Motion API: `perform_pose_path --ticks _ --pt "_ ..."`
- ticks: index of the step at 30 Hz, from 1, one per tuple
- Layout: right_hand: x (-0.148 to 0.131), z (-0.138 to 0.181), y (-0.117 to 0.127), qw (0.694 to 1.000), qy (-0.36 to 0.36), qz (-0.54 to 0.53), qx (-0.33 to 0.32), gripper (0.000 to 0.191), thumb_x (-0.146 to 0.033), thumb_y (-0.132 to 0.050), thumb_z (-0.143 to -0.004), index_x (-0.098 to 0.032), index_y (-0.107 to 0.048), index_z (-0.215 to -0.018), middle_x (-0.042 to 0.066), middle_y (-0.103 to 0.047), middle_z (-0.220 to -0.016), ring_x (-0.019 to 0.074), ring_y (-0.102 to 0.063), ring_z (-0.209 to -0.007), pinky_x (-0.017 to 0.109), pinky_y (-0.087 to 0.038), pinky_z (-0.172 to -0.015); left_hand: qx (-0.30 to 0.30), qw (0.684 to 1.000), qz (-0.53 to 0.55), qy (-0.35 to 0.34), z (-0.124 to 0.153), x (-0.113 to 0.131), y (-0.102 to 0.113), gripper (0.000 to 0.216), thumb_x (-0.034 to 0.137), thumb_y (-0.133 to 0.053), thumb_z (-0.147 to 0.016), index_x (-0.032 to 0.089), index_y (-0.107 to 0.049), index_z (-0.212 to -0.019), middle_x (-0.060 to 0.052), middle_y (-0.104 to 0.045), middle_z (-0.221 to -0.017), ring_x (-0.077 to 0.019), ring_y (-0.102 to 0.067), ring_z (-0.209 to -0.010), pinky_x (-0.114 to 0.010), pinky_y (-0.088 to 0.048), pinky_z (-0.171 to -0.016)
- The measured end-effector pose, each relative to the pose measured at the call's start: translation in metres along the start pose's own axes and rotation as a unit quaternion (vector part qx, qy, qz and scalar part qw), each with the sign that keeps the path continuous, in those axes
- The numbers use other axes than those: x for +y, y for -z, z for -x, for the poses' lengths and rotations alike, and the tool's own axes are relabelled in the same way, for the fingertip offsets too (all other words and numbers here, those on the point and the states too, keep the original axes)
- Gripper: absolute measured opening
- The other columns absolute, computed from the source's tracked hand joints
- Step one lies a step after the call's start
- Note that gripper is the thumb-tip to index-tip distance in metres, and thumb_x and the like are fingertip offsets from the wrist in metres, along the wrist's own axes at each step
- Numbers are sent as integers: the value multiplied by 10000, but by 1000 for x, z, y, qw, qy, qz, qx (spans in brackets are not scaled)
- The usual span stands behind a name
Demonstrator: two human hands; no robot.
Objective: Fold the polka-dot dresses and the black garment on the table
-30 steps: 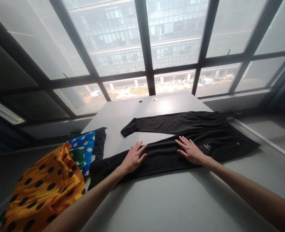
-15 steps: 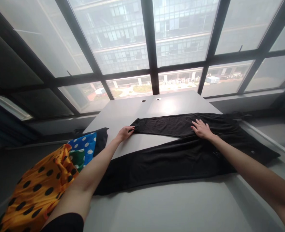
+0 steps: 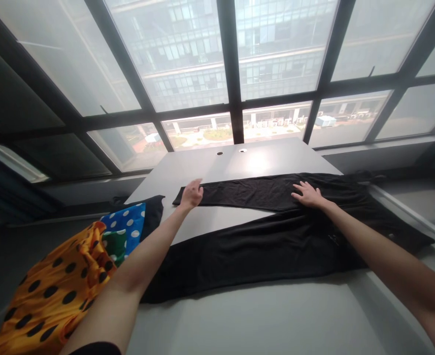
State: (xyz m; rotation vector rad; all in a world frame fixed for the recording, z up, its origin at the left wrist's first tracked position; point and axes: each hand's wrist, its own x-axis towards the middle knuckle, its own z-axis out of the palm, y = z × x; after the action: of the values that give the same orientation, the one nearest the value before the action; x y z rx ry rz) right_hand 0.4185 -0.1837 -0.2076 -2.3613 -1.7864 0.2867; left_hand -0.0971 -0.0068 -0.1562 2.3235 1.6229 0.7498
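Note:
Black trousers [image 3: 261,246] lie spread on a grey table [image 3: 247,320], both legs running to the left. My left hand [image 3: 192,193] rests on the far leg close to its cuff, fingers stretched out flat on the cloth. My right hand [image 3: 308,194] lies flat farther right on the same leg, fingers spread, near where the two legs meet. Neither hand grips anything. The near leg lies untouched in front of my arms.
At the table's left edge sits a heap of cloth: an orange piece with black dots [image 3: 54,291], a blue piece with white dots [image 3: 128,222] and some dark fabric [image 3: 154,209]. Two round holes [image 3: 231,151] mark the table's far end below large windows.
Both hands left the near leg and reached to the far leg. The far leg's cuff has since been drawn left and lies straighter, with my left hand now flat on it.

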Motion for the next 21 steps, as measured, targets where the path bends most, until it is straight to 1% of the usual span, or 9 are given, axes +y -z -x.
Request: perform_pose_path --ticks 3,5,9,11,13,15,18,19,21 --pt "-13 -1 0 1000 2 -7 31 650 -544 -305 -1073 -251 -403 -1645 130 -253 -1750 349 -179 -1626 698 -195 -1251 -57 998 -21 -30 6 18 -40 511 454 -543 -1013 267 -624 -1481 -121 -484 -1637 -407 -339 -1553 -676 -162 -1269" --pt "-18 -1 -2 1000 -3 2 10 682 -575 -313 -1069 -254 -352 -1670 126 -202 -1764 347 -142 -1635 697 -160 -1258 -91 994 -58 -11 4 13 -52 586 553 -496 -1018 290 -580 -1535 -136 -416 -1679 -469 -266 -1573 -774 -142 -1214" --pt "-20 -1 -7 999 -25 11 -37 768 -661 -351 -1043 -271 -272 -1699 125 -126 -1779 367 -88 -1640 717 -101 -1251 -128 983 -133 12 -11 -15 -48 672 652 -414 -1012 345 -489 -1605 -113 -316 -1730 -489 -210 -1587 -781 -184 -1188" --pt "-19 -1 -5 999 -19 4 -28 761 -673 -368 -1035 -289 -301 -1688 120 -166 -1773 370 -117 -1636 718 -131 -1246 -141 979 -148 11 -15 -23 -42 691 664 -393 -1013 350 -455 -1625 -102 -282 -1743 -484 -192 -1594 -771 -191 -1193" --pt "-14 -1 0 1000 -4 -3 -4 724 -645 -331 -1052 -302 -295 -1688 100 -177 -1774 336 -125 -1638 678 -151 -1263 -152 976 -154 8 -14 -25 -38 687 645 -363 -1029 340 -422 -1643 -93 -253 -1753 -460 -182 -1604 -758 -183 -1206" --pt "-1 0 8 998 -9 -4 64 684 -570 -252 -1079 -271 -280 -1693 94 -172 -1776 293 -118 -1642 615 -137 -1292 -147 977 -152 1 -10 -25 -36 674 611 -345 -1045 317 -416 -1647 -99 -261 -1750 -429 -191 -1610 -740 -176 -1221" --pt "37 2 19 981 -69 12 183 674 -494 -240 -1080 -180 -336 -1668 145 -195 -1764 309 -121 -1638 611 -100 -1297 -74 987 -144 -17 -3 -29 -33 638 521 -353 -1053 252 -458 -1623 -119 -353 -1715 -371 -259 -1599 -652 -200 -1261" --pt "53 3 21 977 -95 19 191 678 -502 -259 -1075 -169 -360 -1656 155 -200 -1761 324 -119 -1636 630 -91 -1290 -46 988 -143 -18 -2 -32 -32 629 492 -354 -1052 234 -468 -1614 -124 -382 -1700 -356 -282 -1591 -624 -212 -1269" --pt "85 4 24 979 -136 22 150 691 -538 -289 -1067 -175 -387 -1647 159 -215 -1757 348 -128 -1632 661 -101 -1276 -28 988 -151 3 -3 -39 -31 628 469 -347 -1050 211 -474 -1609 -135 -405 -1687 -351 -301 -1583 -604 -220 -1273"
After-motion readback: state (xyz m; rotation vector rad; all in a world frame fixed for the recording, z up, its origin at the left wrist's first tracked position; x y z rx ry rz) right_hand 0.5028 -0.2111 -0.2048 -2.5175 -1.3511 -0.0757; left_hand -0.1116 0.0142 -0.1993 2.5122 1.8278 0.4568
